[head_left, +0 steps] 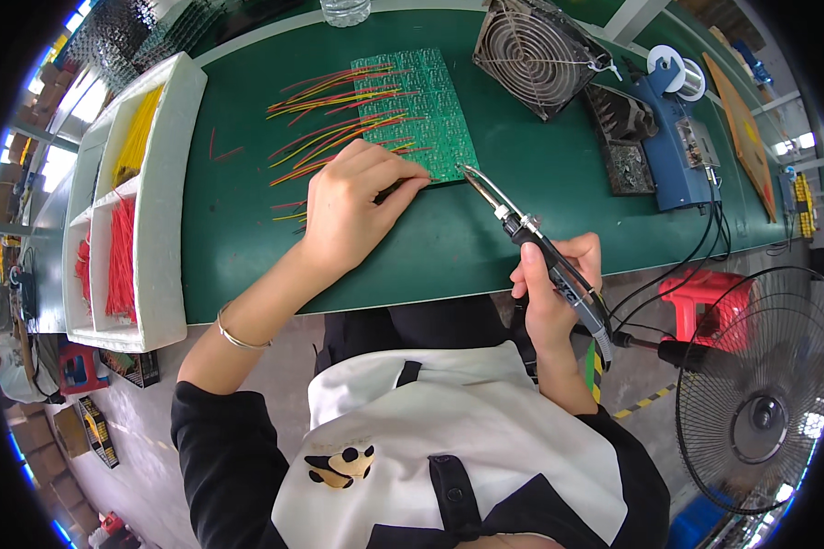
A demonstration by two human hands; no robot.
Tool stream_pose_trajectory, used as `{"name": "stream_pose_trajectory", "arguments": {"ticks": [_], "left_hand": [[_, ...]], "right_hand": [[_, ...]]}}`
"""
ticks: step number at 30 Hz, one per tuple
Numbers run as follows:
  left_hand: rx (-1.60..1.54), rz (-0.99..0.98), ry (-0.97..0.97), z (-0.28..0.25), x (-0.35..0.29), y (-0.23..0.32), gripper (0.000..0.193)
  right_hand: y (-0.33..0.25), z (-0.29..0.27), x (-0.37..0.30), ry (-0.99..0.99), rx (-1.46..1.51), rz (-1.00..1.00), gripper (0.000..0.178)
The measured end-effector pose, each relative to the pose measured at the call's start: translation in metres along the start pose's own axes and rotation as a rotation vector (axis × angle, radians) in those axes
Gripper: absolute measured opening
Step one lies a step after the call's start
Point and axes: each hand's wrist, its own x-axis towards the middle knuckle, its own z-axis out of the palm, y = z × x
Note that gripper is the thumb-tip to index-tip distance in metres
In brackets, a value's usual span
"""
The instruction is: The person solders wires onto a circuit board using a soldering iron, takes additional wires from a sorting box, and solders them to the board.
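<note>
While right hand [553, 297] grips soldering iron [527, 231], left hand [346, 197] at circuit board [438, 114].

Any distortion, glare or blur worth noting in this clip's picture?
Head view: black corners, and the workbench's front edge bows with the fisheye; head view: bright patches wash out near both side rims; head view: the left hand and soldering iron look fairly sharp, but fine detail on the circuit board is too small to make out.
</note>
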Motion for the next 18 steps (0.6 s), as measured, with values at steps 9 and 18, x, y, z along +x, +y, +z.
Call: {"name": "stream_pose_trajectory", "arguments": {"ticks": [9,18], "left_hand": [[0.073,0.087,-0.02,-0.0029,-0.0021,0.0026,0.01],[0.123,0.123,0.004,-0.0003,0.0014,0.0012,0.009]], "right_hand": [[0.0007,-0.0023,-0.0024,-0.031,-0.047,-0.006,0.026],[0.0016,-0.0018,-0.0044,-0.048,-0.043,-0.003,0.028]]}}
